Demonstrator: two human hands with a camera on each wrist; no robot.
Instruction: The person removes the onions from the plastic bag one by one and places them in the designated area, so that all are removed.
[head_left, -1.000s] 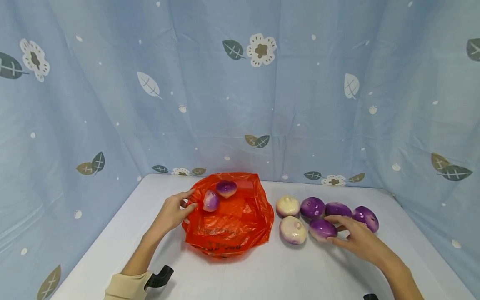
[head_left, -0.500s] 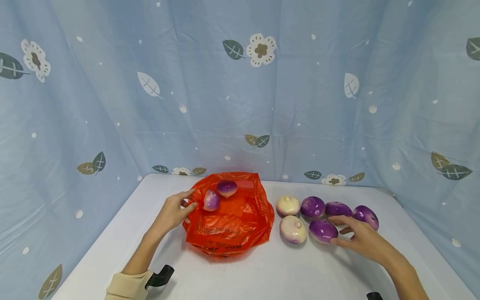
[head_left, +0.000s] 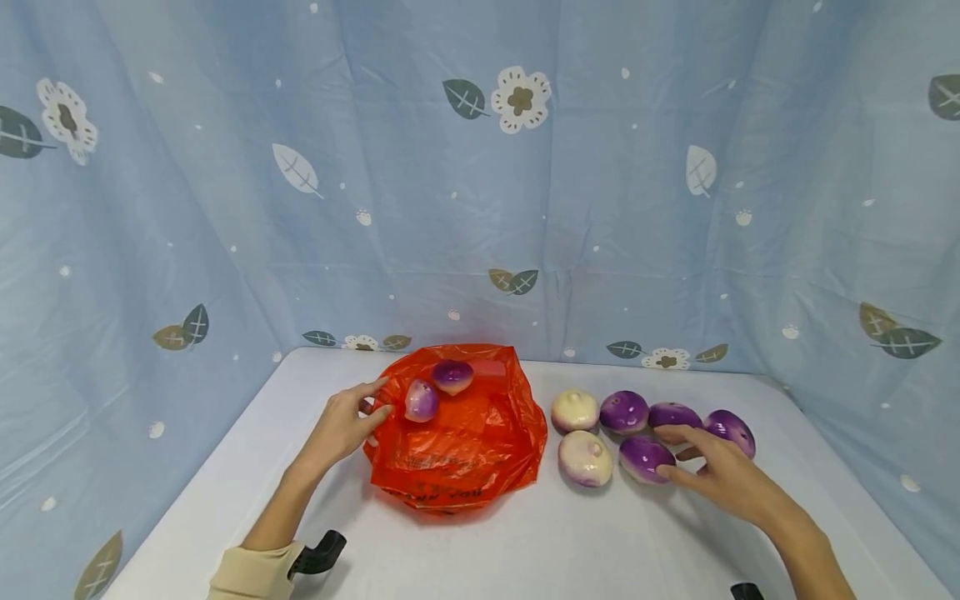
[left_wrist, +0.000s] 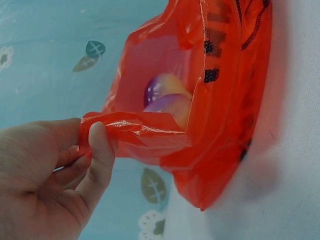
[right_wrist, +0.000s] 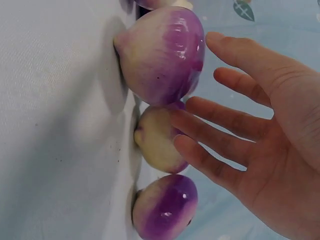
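Note:
My left hand pinches the left rim of a red plastic bag between thumb and fingers. The bag stands with its mouth wide, and two glossy purple-and-white turnips lie inside. Over on the right, my right hand reaches around the near side of a purple-topped turnip, fingers spread and slightly bent. In the right wrist view, the fingertips are right beside this turnip, with a gap at the uppermost fingertip. The bag hides part of my left fingers in the left wrist view.
Two pale turnips sit between the bag and my right hand. Behind, a row of purple turnips runs toward the right edge. The white table meets a blue patterned curtain at the back.
My right hand has drawn back slightly to the right, its fingers loosening from around the near purple turnip. My left hand and the bag stay in place.

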